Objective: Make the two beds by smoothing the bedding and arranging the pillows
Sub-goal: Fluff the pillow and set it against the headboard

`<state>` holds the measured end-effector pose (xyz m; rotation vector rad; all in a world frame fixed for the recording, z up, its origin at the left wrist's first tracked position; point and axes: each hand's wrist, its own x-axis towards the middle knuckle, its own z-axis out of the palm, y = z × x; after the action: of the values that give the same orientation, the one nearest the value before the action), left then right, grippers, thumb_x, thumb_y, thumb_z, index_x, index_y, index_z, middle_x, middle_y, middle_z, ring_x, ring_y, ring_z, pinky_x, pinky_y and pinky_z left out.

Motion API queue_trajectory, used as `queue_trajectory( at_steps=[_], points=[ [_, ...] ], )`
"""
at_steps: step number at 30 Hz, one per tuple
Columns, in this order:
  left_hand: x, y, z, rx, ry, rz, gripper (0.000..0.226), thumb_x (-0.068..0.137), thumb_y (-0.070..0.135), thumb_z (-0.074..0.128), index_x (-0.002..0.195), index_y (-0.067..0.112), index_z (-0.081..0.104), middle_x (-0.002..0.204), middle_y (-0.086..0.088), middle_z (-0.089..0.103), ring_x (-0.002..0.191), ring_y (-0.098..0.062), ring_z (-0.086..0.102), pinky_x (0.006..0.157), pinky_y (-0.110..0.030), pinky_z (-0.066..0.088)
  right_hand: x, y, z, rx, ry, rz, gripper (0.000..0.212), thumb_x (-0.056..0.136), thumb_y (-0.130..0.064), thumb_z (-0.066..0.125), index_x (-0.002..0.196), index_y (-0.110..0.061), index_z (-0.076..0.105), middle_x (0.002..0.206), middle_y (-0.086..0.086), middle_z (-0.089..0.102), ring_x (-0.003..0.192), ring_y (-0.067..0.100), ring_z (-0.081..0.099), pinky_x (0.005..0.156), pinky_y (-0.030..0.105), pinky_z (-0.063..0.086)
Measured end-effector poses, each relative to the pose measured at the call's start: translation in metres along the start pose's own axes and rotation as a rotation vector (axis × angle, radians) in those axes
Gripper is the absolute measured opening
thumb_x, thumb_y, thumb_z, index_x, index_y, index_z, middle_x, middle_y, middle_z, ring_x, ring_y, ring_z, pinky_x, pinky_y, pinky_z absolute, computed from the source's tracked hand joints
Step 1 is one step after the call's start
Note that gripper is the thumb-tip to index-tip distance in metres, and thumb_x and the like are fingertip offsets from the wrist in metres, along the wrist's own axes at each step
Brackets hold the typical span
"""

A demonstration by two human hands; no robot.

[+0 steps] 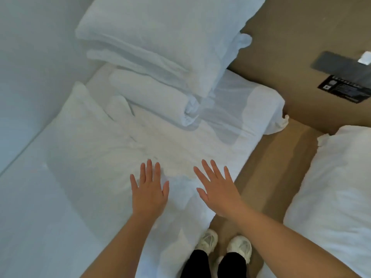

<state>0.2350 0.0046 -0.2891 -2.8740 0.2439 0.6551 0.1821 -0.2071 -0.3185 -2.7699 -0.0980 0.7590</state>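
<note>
Head view showed our two hands out over the near bed (50, 227), both released, fingers straight and spread, holding nothing. Our left hand (149, 190) was over the lower corner of a rumpled pillow (86, 141). Our right hand (217, 190) was above the sheet at the bed's edge. We could not tell whether either palm touched the cloth. Beyond the pillow lay a rolled cover (158, 97) and a thick folded duvet (160, 33). The second bed (331, 187) stood to our right across brown floor (271, 167).

Both hands, left (149, 192) and right (217, 189), spread flat over the pillow (96, 141).
</note>
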Motion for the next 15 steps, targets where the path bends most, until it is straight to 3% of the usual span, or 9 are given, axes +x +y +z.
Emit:
queue_trajectory(
  at_steps=[2,4,8,15],
  points=[
    [0.002,-0.043,0.007,-0.065,0.024,-0.083,0.071,0.095,0.05,0.008,0.155,0.015,0.017,0.163,-0.009,0.009,0.15,-0.028,0.01,0.116,-0.057,0.014,0.022,-0.039,-0.003,-0.032,-0.003,-0.105,0.072,0.089,-0.056,-0.005,0.156,-0.03,-0.002,0.164,0.004,-0.004,0.151,0.032,0.0,0.119,0.057,0.014],
    [0.006,-0.087,0.018,-0.104,0.039,-0.149,0.065,0.1,0.048,0.012,0.157,0.017,0.005,0.164,-0.008,-0.003,0.151,-0.027,-0.002,0.118,-0.055,0.008,0.045,-0.078,-0.006,-0.038,-0.011,-0.15,0.066,0.093,-0.055,-0.006,0.154,-0.032,-0.015,0.162,0.002,-0.019,0.15,0.029,-0.014,0.12,0.053,0.002],
    [0.016,-0.155,0.044,-0.217,0.031,-0.272,0.065,0.101,0.048,0.016,0.156,0.02,-0.004,0.164,-0.007,-0.011,0.151,-0.027,-0.006,0.12,-0.052,0.009,0.101,-0.152,-0.013,-0.067,0.011,-0.222,0.061,0.104,-0.046,0.019,0.154,-0.032,-0.014,0.162,0.001,-0.022,0.149,0.028,-0.017,0.12,0.055,0.001],
    [0.054,-0.229,0.097,-0.469,0.085,-0.397,0.069,0.099,0.056,0.016,0.155,0.027,-0.01,0.163,-0.004,-0.013,0.151,-0.03,-0.002,0.118,-0.052,0.021,0.194,-0.252,0.005,-0.196,0.108,-0.321,0.064,0.1,-0.058,0.018,0.154,-0.037,-0.011,0.161,0.002,-0.024,0.148,0.035,-0.02,0.114,0.067,-0.002]
  ],
)
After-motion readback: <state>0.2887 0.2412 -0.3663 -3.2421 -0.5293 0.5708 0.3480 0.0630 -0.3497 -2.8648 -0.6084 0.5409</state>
